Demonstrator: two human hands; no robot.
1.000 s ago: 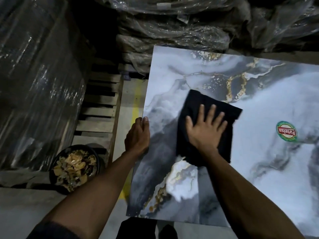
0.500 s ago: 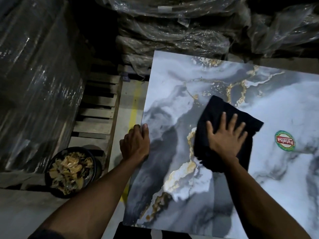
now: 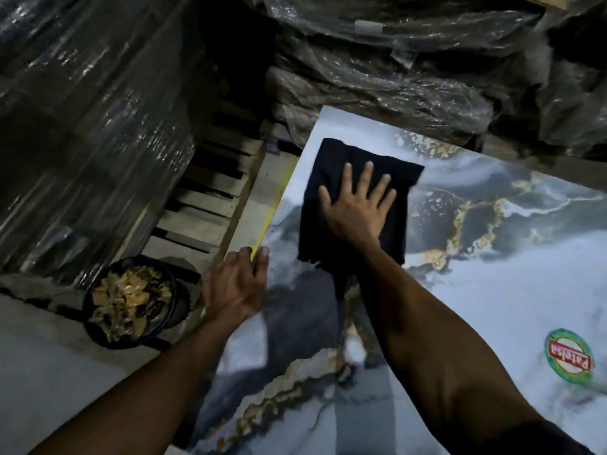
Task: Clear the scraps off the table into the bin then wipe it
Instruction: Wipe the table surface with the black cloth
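A black cloth (image 3: 331, 178) lies flat near the far left corner of the marble-patterned table top (image 3: 492, 290). My right hand (image 3: 358, 205) presses on the cloth, palm down, fingers spread. My left hand (image 3: 236, 284) rests on the table's left edge, fingers curled over the rim. On the floor to the left stands a round black bin (image 3: 129, 302) filled with tan scraps. No scraps show on the visible table surface.
A round green and red sticker (image 3: 570, 356) sits on the table at the right. Wooden pallet slats (image 3: 203, 205) lie left of the table. Plastic-wrapped stacks (image 3: 82, 126) rise at the left, and wrapped bundles (image 3: 394, 77) crowd the far side.
My right hand has slid the cloth from the table's middle to the right, then back up toward the far left corner. My left hand has stayed on the edge.
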